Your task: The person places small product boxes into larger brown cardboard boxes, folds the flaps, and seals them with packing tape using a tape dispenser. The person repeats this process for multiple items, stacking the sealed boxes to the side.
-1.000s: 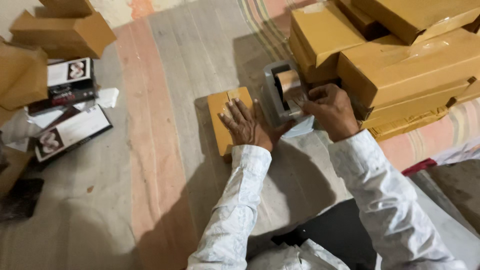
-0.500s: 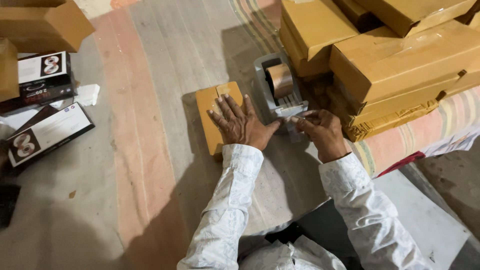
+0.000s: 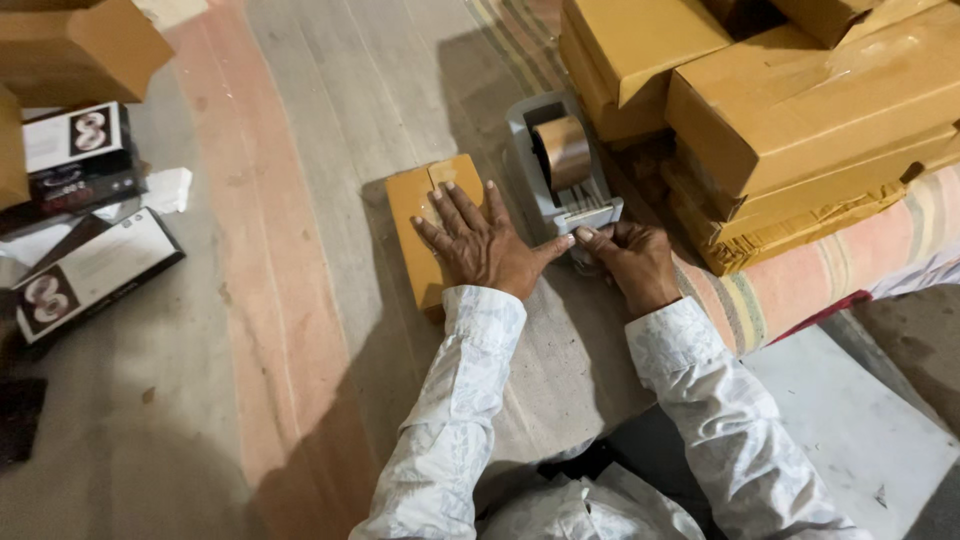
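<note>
Resting on: a small flat cardboard box [image 3: 425,235] lies on the striped mat [image 3: 320,150], just left of the grey tape dispenser [image 3: 560,165].
Left hand: the left hand [image 3: 480,240] lies flat on the box, fingers spread, palm down, grasping nothing; its thumb reaches toward the dispenser's front edge.
Right hand: the right hand [image 3: 630,255] is curled at the dispenser's cutter end, fingertips pinched there; whether they hold tape, I cannot tell.
Dispenser: a brown tape roll [image 3: 563,150] sits upright inside it.
Right side: a stack of larger cardboard boxes [image 3: 800,110] stands just behind and beside the dispenser.
Left side: black-and-white printed cartons [image 3: 80,220] lie well apart from the hands, with more cardboard boxes above them.
</note>
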